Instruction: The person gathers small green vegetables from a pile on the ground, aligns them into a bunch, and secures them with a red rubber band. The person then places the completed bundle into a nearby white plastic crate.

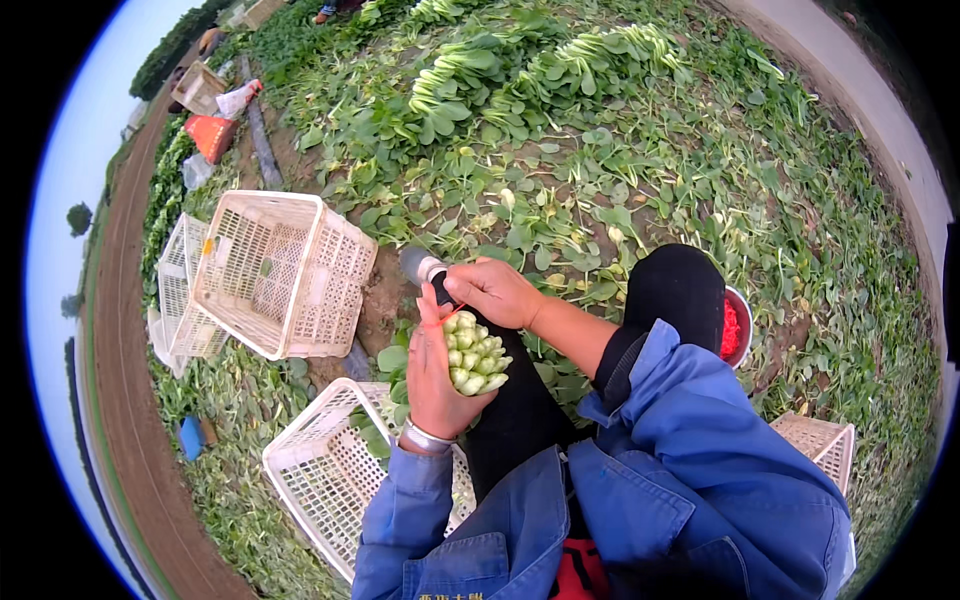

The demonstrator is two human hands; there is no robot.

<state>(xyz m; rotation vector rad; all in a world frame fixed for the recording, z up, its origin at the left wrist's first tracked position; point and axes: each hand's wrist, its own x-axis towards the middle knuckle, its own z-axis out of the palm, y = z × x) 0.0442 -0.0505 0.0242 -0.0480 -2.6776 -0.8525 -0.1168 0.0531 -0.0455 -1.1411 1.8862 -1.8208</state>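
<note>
My left hand [432,372] is closed around a bundle of bok choy [474,356], its pale green stem ends turned up toward me and its leaves hanging beyond the fingers. A thin red tie [453,313] runs across the far side of the bundle, by my left fingertips. Just beyond it my right hand [497,292] is closed in a pinch at the tie; its fingertips are partly hidden. Below my left forearm a white plastic crate [300,440] holds some leafy greens. Beside my right knee, partly covered by it, stands a metal bowl [742,328] of red ties [729,326].
A white crate [335,265] stands tilted at the left, with more crates [185,285] behind it. Cut bok choy [455,85] lies in rows ahead, amid loose leaves. Another crate [820,440] is at my right. Far left are an orange bag [210,135] and a blue object [190,438].
</note>
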